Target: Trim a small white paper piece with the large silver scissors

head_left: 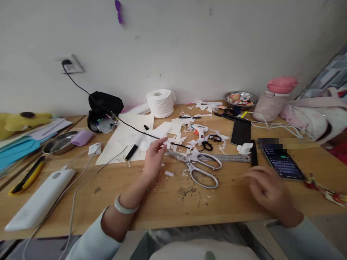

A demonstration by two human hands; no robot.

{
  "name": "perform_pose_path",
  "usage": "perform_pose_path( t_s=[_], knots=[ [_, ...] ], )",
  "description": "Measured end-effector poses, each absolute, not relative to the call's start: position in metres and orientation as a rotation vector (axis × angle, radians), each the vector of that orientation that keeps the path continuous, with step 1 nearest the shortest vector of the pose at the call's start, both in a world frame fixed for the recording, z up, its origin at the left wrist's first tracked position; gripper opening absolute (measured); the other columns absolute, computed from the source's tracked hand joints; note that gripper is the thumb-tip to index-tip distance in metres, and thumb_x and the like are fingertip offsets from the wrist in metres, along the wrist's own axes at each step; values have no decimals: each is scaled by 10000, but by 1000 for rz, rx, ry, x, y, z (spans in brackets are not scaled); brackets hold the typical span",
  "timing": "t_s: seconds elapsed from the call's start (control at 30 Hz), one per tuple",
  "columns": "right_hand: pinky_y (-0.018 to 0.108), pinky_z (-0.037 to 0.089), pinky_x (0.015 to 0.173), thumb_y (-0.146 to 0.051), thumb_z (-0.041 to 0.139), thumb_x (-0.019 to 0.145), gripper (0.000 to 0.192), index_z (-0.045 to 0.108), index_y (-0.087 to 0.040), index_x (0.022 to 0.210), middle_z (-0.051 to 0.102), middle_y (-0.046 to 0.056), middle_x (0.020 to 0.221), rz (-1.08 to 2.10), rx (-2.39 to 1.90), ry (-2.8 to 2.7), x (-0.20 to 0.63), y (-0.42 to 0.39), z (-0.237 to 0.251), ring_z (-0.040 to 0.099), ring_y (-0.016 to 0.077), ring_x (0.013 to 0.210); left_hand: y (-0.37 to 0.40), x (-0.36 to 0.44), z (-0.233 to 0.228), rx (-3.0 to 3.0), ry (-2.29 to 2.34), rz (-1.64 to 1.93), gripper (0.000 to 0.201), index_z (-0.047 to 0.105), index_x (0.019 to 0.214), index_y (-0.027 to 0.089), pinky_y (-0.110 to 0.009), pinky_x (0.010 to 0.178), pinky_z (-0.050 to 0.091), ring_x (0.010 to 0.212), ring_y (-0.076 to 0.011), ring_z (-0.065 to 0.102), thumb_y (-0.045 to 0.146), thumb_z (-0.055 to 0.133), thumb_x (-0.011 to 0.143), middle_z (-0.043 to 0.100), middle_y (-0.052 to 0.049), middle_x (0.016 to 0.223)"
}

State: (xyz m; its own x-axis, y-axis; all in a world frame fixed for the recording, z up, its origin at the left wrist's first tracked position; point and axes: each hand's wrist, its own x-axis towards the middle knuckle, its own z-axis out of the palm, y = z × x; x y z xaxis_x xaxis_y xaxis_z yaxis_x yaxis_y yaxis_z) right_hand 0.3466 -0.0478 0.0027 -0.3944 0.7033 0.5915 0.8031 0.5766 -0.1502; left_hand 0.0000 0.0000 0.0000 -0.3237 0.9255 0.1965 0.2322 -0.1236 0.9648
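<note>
My left hand (154,156) reaches over the wooden desk (168,202) and pinches a small white paper scrap (167,143) between thumb and fingertips. Just right of it lie large silver scissors (199,169), open, on a steel ruler (230,157). My right hand (267,190) hovers blurred above the desk's front right, fingers loosely curled and holding nothing, just in front of a lit phone (283,163). White paper cuttings (176,131) are scattered behind the scissors.
A glue gun (201,131), small black scissors (210,141), a toilet roll (160,102), a black pouch (104,108) and a dark tablet (240,132) stand further back. At left are a white power bank (40,202), cables, a yellow utility knife (27,177) and a steel dish (58,143).
</note>
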Motion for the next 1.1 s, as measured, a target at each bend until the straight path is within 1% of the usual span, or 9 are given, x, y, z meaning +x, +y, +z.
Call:
perform_pose_path(
  t_s=[0.13,0.23,0.33,0.47,0.67,0.77,0.93,1.03,1.1],
  knots=[
    [366,437,909,-198,455,833,237,614,-239,1004,647,34,1095,67,-973,-2603,271,-40,20,563,188,1044,-1,2,1,1299,1550,1490,333,640,1044,182,-280,732,447,724,-129,541,220,587,717,602,-11,787],
    [389,482,780,-288,498,819,212,628,-155,920,654,114,986,61,-1143,-2703,235,-26,26,601,240,917,-2,3,2,1297,1500,1483,370,622,1071,175,-262,688,437,672,-114,512,199,600,702,549,14,715],
    [391,479,708,-353,540,783,245,620,-128,837,657,138,869,-24,-1322,-2767,218,-14,23,613,279,841,-3,3,3,1306,1485,1490,385,613,1080,172,-252,675,428,666,-109,501,180,600,695,541,12,728],
    [333,460,680,-411,554,766,309,586,-144,918,671,131,903,53,-1460,-2649,218,-7,14,630,255,818,-5,4,5,1317,1483,1486,406,608,1093,170,-250,668,429,658,-111,502,148,581,688,545,7,726],
    [297,406,642,-461,546,738,302,589,-174,822,664,111,884,360,-1509,-2562,224,-1,14,608,229,799,-7,6,9,1260,1462,1542,329,638,1046,188,-275,747,440,758,-134,548,204,574,724,625,-33,870],
    [286,371,609,-513,528,733,347,583,-178,809,650,81,834,638,-1559,-2462,227,3,20,579,198,728,-6,6,13,1185,1449,1612,280,650,995,175,-277,756,445,796,-142,566,264,591,736,648,-48,934],
    [252,346,520,-562,528,721,370,533,-193,744,538,3,669,1476,-1477,-2017,234,8,24,467,124,600,-2,2,15,1131,1463,1712,313,653,1004,161,-237,638,429,647,-107,511,238,635,701,578,14,670],
    [195,278,417,-544,569,709,347,506,-206,752,428,-41,606,2071,-1266,-1504,235,3,20,367,65,497,0,-1,14,1124,1454,1772,330,651,1020,162,-232,635,431,643,-101,507,231,639,697,574,15,679],
    [168,256,389,-540,601,695,360,508,-197,751,425,-42,631,2299,-1029,-1309,233,-1,14,348,39,477,0,-2,12,1132,1439,1797,346,642,1043,166,-244,676,448,671,-105,529,236,633,704,599,-1,738]
  ],
)
